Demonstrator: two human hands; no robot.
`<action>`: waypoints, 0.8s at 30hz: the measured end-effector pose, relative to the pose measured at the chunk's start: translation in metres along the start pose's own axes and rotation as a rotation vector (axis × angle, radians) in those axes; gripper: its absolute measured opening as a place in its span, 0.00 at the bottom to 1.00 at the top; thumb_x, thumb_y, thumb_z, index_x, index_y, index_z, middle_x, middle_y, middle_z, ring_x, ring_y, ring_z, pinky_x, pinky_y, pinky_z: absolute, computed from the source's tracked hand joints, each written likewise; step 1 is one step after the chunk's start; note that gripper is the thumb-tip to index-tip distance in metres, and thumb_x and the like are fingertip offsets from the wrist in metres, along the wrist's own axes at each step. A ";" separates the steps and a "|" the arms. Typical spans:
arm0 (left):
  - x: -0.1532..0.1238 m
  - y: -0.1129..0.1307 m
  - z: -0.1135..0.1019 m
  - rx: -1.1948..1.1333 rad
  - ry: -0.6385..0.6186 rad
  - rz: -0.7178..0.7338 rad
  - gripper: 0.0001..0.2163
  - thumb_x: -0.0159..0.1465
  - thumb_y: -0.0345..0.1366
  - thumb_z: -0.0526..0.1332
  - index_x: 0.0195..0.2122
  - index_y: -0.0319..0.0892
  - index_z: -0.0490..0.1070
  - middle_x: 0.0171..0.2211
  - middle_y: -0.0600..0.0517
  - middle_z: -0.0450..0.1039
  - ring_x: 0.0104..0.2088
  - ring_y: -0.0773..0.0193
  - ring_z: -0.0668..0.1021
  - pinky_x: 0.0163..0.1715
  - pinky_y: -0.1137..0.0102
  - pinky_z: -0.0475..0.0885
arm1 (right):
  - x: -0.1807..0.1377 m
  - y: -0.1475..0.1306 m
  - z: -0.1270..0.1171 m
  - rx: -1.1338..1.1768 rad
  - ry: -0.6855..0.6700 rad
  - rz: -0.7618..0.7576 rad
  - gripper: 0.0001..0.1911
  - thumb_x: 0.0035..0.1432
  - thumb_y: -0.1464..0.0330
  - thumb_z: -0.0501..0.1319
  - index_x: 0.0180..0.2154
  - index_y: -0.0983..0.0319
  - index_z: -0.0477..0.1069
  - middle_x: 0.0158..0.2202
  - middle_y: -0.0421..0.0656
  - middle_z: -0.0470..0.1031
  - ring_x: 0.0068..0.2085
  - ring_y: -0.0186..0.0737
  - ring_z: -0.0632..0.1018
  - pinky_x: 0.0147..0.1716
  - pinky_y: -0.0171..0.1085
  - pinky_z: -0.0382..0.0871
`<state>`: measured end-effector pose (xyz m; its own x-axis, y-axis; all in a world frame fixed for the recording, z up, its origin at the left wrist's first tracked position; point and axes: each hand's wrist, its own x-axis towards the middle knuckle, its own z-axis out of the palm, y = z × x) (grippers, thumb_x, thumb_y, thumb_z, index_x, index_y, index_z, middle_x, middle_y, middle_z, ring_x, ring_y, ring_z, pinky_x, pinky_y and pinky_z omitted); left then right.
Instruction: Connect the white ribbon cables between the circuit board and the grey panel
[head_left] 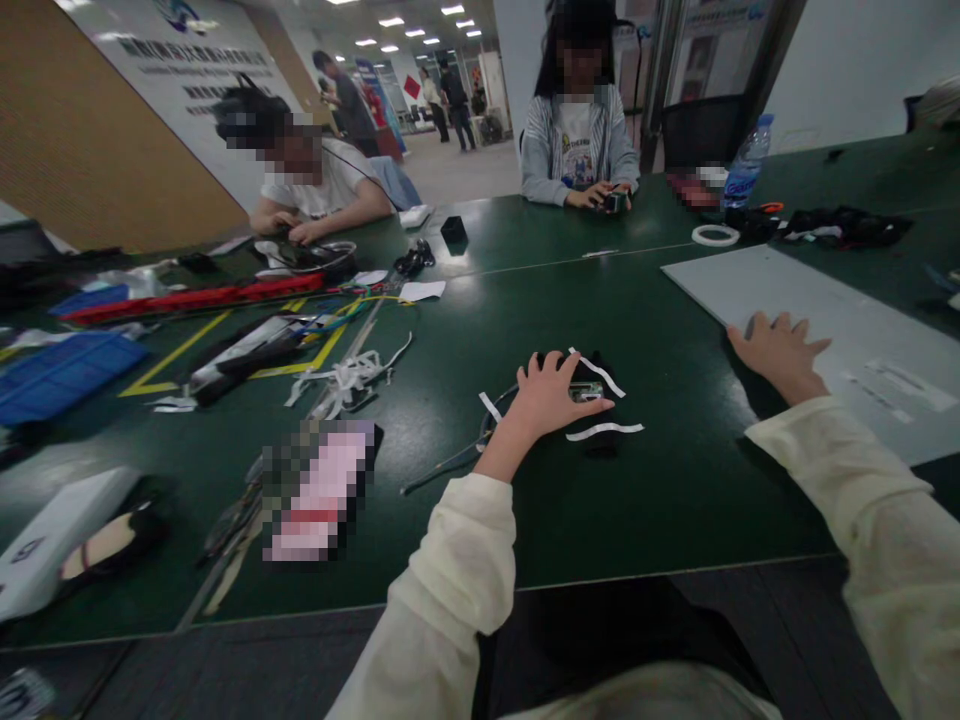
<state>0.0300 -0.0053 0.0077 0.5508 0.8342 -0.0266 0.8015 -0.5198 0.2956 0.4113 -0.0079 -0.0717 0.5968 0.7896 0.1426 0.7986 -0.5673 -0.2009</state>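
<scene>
My left hand (546, 397) is spread over a small dark device on the table, its fingers apart. A bit of the device's circuit board (586, 391) shows beside the thumb; the rest lies hidden under the palm. White strips (604, 429) stick out around it, and a dark cable (442, 467) runs from it to the lower left. Farther right, my right hand (782, 352) has its fingers fanned out at the left edge of a large pale grey board (840, 330). Whether that hand presses on the board or hovers just above it, I cannot tell.
Left of my hands lie a phone (326, 490), a tangle of white strips (349, 380) and a blue tray (67, 370). A tape roll (715, 236) and a water bottle (748, 165) stand at the back right. Two people sit across the green table (480, 310).
</scene>
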 end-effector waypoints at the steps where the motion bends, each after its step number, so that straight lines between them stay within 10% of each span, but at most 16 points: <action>1: 0.001 0.000 0.001 -0.002 0.014 -0.003 0.46 0.52 0.70 0.50 0.66 0.49 0.48 0.67 0.43 0.48 0.65 0.33 0.51 0.60 0.43 0.51 | 0.000 0.000 0.000 -0.009 -0.008 0.000 0.37 0.62 0.45 0.40 0.58 0.65 0.60 0.63 0.64 0.51 0.62 0.70 0.52 0.53 0.71 0.39; 24: 0.001 -0.007 -0.023 -0.210 0.434 -0.100 0.38 0.57 0.62 0.56 0.62 0.44 0.55 0.61 0.41 0.58 0.60 0.44 0.63 0.56 0.51 0.63 | -0.004 -0.001 -0.003 -0.137 0.029 -0.186 0.37 0.59 0.44 0.42 0.52 0.67 0.67 0.52 0.62 0.65 0.53 0.69 0.65 0.45 0.60 0.60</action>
<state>0.0194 0.0037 0.0278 0.2902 0.9010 0.3224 0.7569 -0.4222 0.4989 0.4085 -0.0116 -0.0690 0.4390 0.8775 0.1931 0.8969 -0.4409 -0.0353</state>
